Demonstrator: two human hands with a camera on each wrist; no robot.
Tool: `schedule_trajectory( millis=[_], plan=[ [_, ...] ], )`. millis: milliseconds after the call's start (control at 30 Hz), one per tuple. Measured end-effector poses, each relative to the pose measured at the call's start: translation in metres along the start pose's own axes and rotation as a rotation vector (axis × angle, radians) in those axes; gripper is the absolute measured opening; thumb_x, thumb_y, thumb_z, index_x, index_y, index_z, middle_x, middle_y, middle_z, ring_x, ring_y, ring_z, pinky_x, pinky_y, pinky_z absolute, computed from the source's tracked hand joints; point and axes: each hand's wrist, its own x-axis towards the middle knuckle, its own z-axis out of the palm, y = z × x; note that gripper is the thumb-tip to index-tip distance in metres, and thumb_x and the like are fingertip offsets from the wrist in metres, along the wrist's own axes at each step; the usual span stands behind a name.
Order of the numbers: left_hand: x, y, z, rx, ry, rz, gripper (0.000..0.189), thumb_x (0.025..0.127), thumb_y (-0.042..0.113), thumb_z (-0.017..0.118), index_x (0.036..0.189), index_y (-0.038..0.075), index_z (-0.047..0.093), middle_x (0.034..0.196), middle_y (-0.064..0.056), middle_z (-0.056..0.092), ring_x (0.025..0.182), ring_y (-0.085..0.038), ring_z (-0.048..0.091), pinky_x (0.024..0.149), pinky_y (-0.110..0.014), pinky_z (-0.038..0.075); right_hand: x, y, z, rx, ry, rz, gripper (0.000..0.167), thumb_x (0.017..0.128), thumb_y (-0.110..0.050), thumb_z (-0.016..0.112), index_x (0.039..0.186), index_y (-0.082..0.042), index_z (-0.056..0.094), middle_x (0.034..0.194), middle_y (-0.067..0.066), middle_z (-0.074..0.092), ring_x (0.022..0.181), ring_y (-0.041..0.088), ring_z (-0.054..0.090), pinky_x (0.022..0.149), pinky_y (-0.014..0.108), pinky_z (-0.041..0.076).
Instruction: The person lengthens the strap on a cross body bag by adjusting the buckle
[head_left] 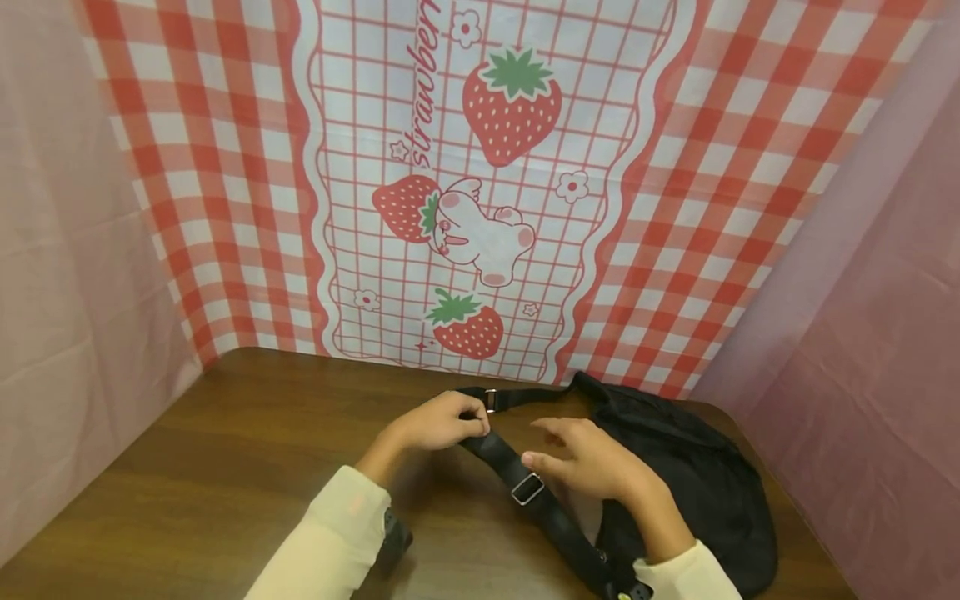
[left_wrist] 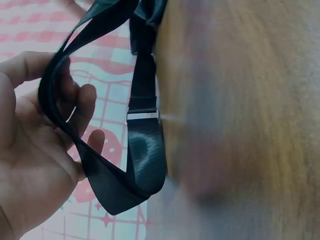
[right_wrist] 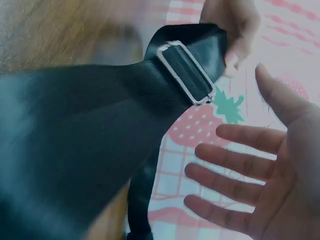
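A black bag (head_left: 690, 475) lies on the right side of the table, its long strap (head_left: 558, 525) looping out to the left. My left hand (head_left: 442, 419) holds that strap at the loop's left end; in the left wrist view its fingers (left_wrist: 67, 102) curl behind the webbing. A metal slider buckle (head_left: 528, 489) sits on the near run of strap, and a second metal buckle (left_wrist: 142, 115) on the far run. My right hand (head_left: 592, 454) hovers between strap and bag body, fingers extended. In the right wrist view its spread fingers (right_wrist: 240, 160) hold nothing.
The brown wooden table (head_left: 225, 442) carries the bag. Behind it hangs a red-and-white checked cloth (head_left: 247, 208) printed with strawberries. Pale pink curtains (head_left: 885, 292) close off both sides. A small dark device (head_left: 393, 537) is at the left wrist.
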Motion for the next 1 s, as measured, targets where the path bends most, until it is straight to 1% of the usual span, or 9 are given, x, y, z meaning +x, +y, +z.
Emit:
schedule_trajectory(
  millis=[100,167,300,400,533,667,867,933,1000],
  plan=[
    [0.0,0.0,-0.004,-0.085,0.044,-0.003,0.017,0.101,0.019,0.058,0.091,0.014,0.071,0.089,0.005,0.065,0.08,-0.011,0.053,0.075,-0.03,0.046,0.0,-0.01,0.001,-0.006,0.003,0.0,0.066,0.094,-0.056,0.069,0.133,-0.003,0.063,0.119,0.01,0.07,0.108,0.028,0.068,0.087,0.048,0.056],
    [0.0,0.0,-0.006,-0.139,0.064,-0.014,0.017,0.101,0.018,0.058,0.092,0.012,0.071,0.091,0.004,0.066,0.082,-0.012,0.054,0.078,-0.03,0.046,0.001,-0.017,0.003,-0.032,0.01,0.011,0.063,0.09,-0.058,0.072,0.125,-0.006,0.066,0.11,0.004,0.07,0.097,0.021,0.068,0.081,0.044,0.057],
    [0.0,0.002,-0.008,-0.229,0.094,-0.02,0.017,0.103,0.017,0.058,0.097,0.007,0.071,0.096,0.0,0.066,0.086,-0.015,0.055,0.081,-0.033,0.046,0.003,-0.031,0.01,-0.096,0.034,0.067,0.059,0.083,-0.063,0.076,0.112,-0.013,0.065,0.094,-0.005,0.065,0.077,0.009,0.06,0.069,0.036,0.052],
    [0.001,0.003,-0.009,-0.284,0.114,-0.017,0.018,0.104,0.016,0.056,0.1,0.005,0.07,0.096,-0.002,0.064,0.085,-0.016,0.054,0.08,-0.033,0.046,0.005,-0.037,0.018,-0.16,0.069,0.123,0.06,0.078,-0.063,0.08,0.109,-0.015,0.063,0.086,-0.007,0.062,0.068,0.006,0.054,0.061,0.032,0.048],
    [0.0,0.004,-0.01,-0.338,0.126,-0.008,0.02,0.106,0.016,0.055,0.099,0.003,0.068,0.092,-0.002,0.06,0.081,-0.016,0.052,0.076,-0.032,0.043,0.007,-0.043,0.028,-0.219,0.14,0.171,0.06,0.074,-0.058,0.087,0.102,-0.013,0.058,0.075,-0.006,0.055,0.058,0.01,0.049,0.052,0.031,0.042],
    [0.001,0.004,-0.011,-0.364,0.137,-0.002,0.021,0.106,0.016,0.054,0.098,0.002,0.067,0.09,-0.003,0.059,0.079,-0.017,0.051,0.075,-0.032,0.042,0.008,-0.044,0.035,-0.235,0.211,0.194,0.059,0.072,-0.051,0.091,0.099,-0.012,0.055,0.071,-0.006,0.05,0.056,0.012,0.047,0.049,0.031,0.039],
    [0.001,-0.001,-0.013,-0.363,0.177,-0.005,0.02,0.105,0.016,0.054,0.098,0.003,0.067,0.094,-0.003,0.062,0.084,-0.018,0.054,0.08,-0.035,0.045,0.011,-0.041,0.04,-0.28,0.274,0.175,0.05,0.079,-0.041,0.089,0.097,-0.011,0.054,0.072,-0.005,0.049,0.059,0.013,0.047,0.051,0.032,0.039],
    [0.0,-0.002,-0.014,-0.363,0.183,-0.007,0.02,0.105,0.017,0.054,0.098,0.003,0.067,0.094,-0.003,0.062,0.085,-0.018,0.054,0.082,-0.037,0.045,0.013,-0.04,0.04,-0.284,0.284,0.177,0.049,0.08,-0.042,0.089,0.097,-0.011,0.055,0.073,-0.004,0.049,0.06,0.012,0.047,0.052,0.032,0.04],
    [0.0,-0.002,-0.015,-0.36,0.188,-0.001,0.02,0.105,0.017,0.054,0.098,0.003,0.068,0.094,-0.003,0.062,0.086,-0.018,0.054,0.082,-0.038,0.046,0.015,-0.04,0.042,-0.278,0.293,0.178,0.053,0.078,-0.046,0.089,0.098,-0.01,0.056,0.073,-0.004,0.05,0.059,0.012,0.047,0.051,0.031,0.041]
  ],
)
